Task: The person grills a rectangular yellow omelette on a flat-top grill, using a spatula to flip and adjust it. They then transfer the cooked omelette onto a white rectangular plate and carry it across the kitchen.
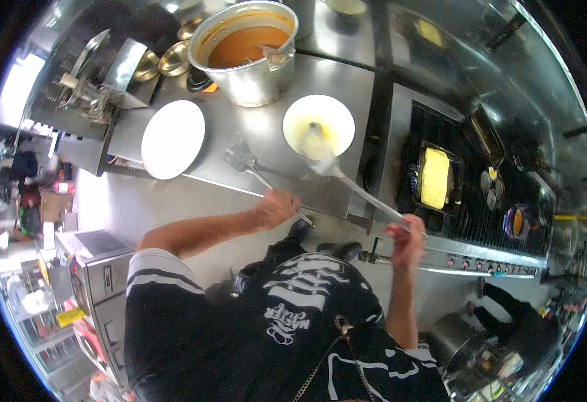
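My left hand [279, 208] grips the handle of a metal spatula [242, 157], whose blade hangs over the edge of a steel counter [323, 80]. In my right hand [407, 238] is the long handle of a ladle [324, 163], blurred by motion. Its head is at the near rim of a white bowl [341, 113] with yellow liquid inside. To the right, a yellow rolled omelette [434, 178] lies in a rectangular pan [455, 186] on the stove. An oval-looking white plate [173, 139] rests at the counter's left.
A large aluminium pot [253, 85] of orange-brown liquid stands at the back. Brass-coloured bowls [174, 59] are left of it. A small multi-well pan [492, 188] and an upturned rectangular pan [487, 135] lie on the stove grate [517, 231]. A person in dark clothes [529, 321] is at lower right.
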The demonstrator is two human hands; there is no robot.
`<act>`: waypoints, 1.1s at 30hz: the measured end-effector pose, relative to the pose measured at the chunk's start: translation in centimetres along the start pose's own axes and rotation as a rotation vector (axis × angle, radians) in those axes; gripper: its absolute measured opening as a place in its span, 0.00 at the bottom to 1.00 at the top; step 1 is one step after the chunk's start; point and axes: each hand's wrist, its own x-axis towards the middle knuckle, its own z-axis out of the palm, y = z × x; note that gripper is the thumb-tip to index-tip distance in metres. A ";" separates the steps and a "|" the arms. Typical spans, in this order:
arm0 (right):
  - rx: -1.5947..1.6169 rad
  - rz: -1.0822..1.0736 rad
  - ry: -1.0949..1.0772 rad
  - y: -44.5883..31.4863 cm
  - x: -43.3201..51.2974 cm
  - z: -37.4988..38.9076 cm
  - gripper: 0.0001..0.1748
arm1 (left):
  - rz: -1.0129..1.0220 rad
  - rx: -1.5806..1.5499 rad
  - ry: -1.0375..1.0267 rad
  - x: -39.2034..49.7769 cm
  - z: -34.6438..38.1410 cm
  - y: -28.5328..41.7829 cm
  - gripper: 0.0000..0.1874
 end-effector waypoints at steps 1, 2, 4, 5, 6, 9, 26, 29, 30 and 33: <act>0.040 0.018 -0.054 1.7 -0.2 1.6 0.15 | -0.036 -0.082 0.033 0.2 1.4 0.4 0.12; 0.059 0.061 -0.026 3.7 -0.5 3.5 0.15 | -0.051 -0.153 0.035 0.3 2.5 1.0 0.11; -0.103 0.138 -0.120 7.4 0.2 7.2 0.17 | -0.036 -0.195 0.048 1.3 4.4 2.6 0.08; -0.083 0.141 -0.211 8.9 0.9 8.8 0.16 | -0.053 -0.142 0.039 1.1 5.2 3.0 0.08; -0.110 0.096 -0.261 10.4 1.3 10.4 0.14 | -0.166 -0.242 0.015 1.9 6.1 3.4 0.08; -0.082 0.081 -0.337 13.3 3.6 13.6 0.19 | -0.193 -0.065 0.019 2.6 8.8 3.2 0.08; -0.322 -0.003 -0.138 22.2 9.6 13.3 0.41 | -0.314 -0.183 0.052 3.0 9.0 -7.4 0.26; -0.794 0.007 -0.135 20.6 8.4 10.2 0.50 | -0.242 -0.311 0.005 4.3 8.7 -8.7 0.27; -0.943 -0.040 -0.151 19.5 7.7 8.3 0.48 | -0.105 -0.427 0.010 6.2 9.2 -6.7 0.27; -1.058 -0.104 -0.110 15.0 3.4 0.8 0.41 | 0.104 -0.563 -0.198 12.7 10.5 5.5 0.27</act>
